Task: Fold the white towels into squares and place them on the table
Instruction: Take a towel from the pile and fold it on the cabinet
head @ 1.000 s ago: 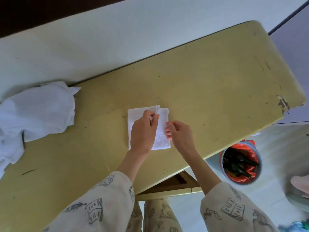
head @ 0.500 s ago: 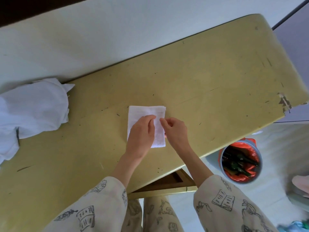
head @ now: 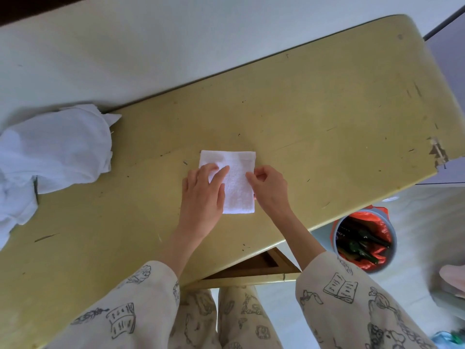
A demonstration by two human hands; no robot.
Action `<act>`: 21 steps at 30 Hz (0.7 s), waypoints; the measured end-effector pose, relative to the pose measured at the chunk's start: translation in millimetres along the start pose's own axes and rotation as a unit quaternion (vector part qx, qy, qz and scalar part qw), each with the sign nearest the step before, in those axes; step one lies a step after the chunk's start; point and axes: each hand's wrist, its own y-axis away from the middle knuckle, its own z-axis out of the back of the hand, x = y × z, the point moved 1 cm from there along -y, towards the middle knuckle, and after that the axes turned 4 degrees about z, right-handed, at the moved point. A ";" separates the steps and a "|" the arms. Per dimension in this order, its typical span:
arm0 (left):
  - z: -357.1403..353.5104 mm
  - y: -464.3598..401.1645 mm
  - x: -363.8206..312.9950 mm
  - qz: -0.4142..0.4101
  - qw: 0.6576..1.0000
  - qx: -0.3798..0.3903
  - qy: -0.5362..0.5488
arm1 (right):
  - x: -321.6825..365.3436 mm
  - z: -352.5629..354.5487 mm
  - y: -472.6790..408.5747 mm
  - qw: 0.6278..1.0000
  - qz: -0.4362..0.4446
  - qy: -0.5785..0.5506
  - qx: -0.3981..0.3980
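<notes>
A small folded towel (head: 237, 182) lies flat near the middle of the yellow worktop (head: 327, 109), toward its near edge, looking roughly square though a little longer than wide. The left hand (head: 203, 195) rests on the towel's left part with fingers fairly straight, pressing it down rather than gripping. The right hand (head: 268, 187) sits at the towel's right edge with its fingers curled; the fingertips touch the edge, but whether they pinch the cloth cannot be told. The two hands are apart, with a strip of bare towel between them.

The towel looks soft, light and limp, with a nubbly weave that should grip itself and keep a crease once smoothed. It will likely sag if lifted by one corner, so the best hold seems to be at two corners or along a folded edge, with a flat palm to set each fold.

At the far left of the worktop lies a loose heap of white cloth (head: 50, 152), presumably more towels waiting. A bin (head: 364, 240) lined in red stands on the floor to the right.
</notes>
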 end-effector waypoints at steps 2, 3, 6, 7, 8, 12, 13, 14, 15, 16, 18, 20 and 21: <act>2.0 -1.4 4.9 -0.016 0.999 0.009 -0.038 | -0.3 0.0 -0.3 1.000 -0.007 -0.007 0.004; 2.0 -2.5 7.7 -0.031 0.998 0.015 -0.053 | -0.5 0.1 -0.5 1.000 -0.009 -0.011 0.006; -0.3 -6.0 14.0 -0.089 0.990 0.041 -0.098 | -1.1 0.8 -0.5 1.000 -0.008 -0.018 0.006; -1.2 -7.0 15.3 -0.101 0.988 0.051 -0.109 | -1.0 1.0 -0.8 1.000 -0.009 -0.017 0.005; -1.8 -7.9 16.3 -0.108 0.986 0.060 -0.116 | -1.0 1.1 -0.8 1.000 -0.010 -0.016 0.005; -8.4 -9.6 24.3 -0.136 0.978 0.091 -0.127 | -1.0 2.3 -0.5 1.000 -0.002 -0.006 0.004; -10.3 -9.7 26.5 -0.142 0.977 0.096 -0.131 | -0.3 3.6 0.3 1.000 0.007 0.014 0.007; -11.7 -9.5 28.4 -0.145 0.975 0.102 -0.135 | 0.3 4.2 1.5 0.999 0.017 0.043 0.008; -12.9 -9.4 29.6 -0.148 0.973 0.106 -0.139 | 0.7 4.8 2.8 0.997 0.029 0.077 0.001; -13.9 -9.3 30.4 -0.150 0.972 0.108 -0.143 | 1.2 4.7 5.0 0.992 0.048 0.118 -0.019; -15.3 -9.3 32.4 -0.155 0.972 0.105 -0.145 | 2.5 0.3 11.8 0.966 0.135 0.205 -0.086; -16.1 -9.5 34.2 -0.156 0.973 0.101 -0.139 | -0.2 -12.2 15.8 0.919 0.254 0.283 -0.108; -16.2 -9.5 34.8 -0.155 0.974 0.101 -0.133 | -3.7 -20.0 15.3 0.894 0.297 0.319 -0.100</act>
